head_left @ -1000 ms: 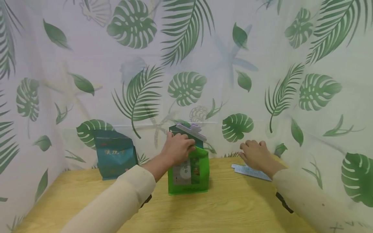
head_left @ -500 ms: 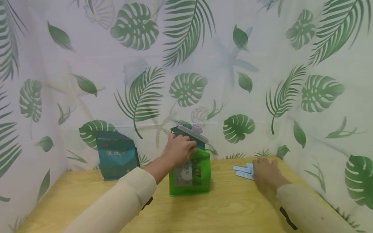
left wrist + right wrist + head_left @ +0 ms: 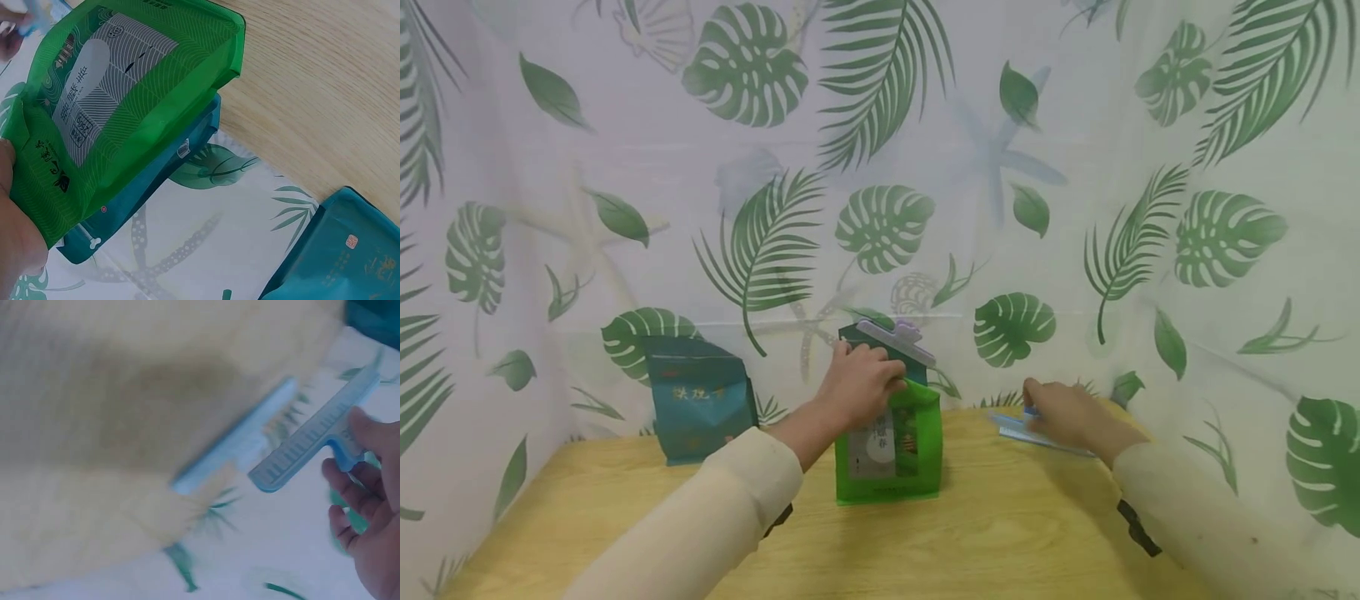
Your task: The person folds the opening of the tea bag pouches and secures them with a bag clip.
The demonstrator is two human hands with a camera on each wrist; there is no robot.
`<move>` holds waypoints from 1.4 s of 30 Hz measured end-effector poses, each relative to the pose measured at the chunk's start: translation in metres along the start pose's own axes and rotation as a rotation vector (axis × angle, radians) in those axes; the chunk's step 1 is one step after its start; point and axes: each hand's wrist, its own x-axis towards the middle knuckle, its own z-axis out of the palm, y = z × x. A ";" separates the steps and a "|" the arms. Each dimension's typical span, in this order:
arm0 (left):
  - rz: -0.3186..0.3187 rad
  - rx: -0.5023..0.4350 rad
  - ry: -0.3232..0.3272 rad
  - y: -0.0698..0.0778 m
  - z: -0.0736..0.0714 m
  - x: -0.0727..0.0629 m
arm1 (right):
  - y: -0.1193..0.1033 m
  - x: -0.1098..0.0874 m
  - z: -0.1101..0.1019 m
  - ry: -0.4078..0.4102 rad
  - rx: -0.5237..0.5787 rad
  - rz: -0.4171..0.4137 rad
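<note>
1. Right hand [image 3: 378,512]: pinched one blue clip [image 3: 312,434] by its handle between thumb and fingers, raised over the rear right of the table [image 3: 970,533].
2. Left hand [image 3: 861,385]: gripped the folded top of the green bag [image 3: 889,450], which stood upright.
3. A second blue clip [image 3: 234,440] lay on the table below the right hand.
4. Directly behind the green bag: a teal bag [image 3: 916,368], purple clip [image 3: 895,340] across its top.
5. Farther left: another teal bag [image 3: 700,408], upright.
</note>
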 end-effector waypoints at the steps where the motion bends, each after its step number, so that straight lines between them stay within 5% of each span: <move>1: 0.001 -0.001 0.000 0.000 0.000 0.000 | -0.004 0.003 -0.006 0.016 -0.006 -0.014; 8: 0.002 0.011 0.000 0.000 -0.001 0.000 | -0.025 0.019 -0.045 0.102 -0.038 -0.143; 15: 0.013 -0.003 0.015 -0.002 0.000 -0.001 | -0.034 0.027 -0.066 0.150 0.081 -0.232; 31: 0.107 -0.031 0.095 -0.008 0.006 -0.006 | -0.060 0.038 -0.060 0.245 0.194 -0.273; 42: 0.069 0.052 -0.032 -0.002 0.004 -0.002 | -0.081 0.047 -0.057 0.267 0.289 -0.262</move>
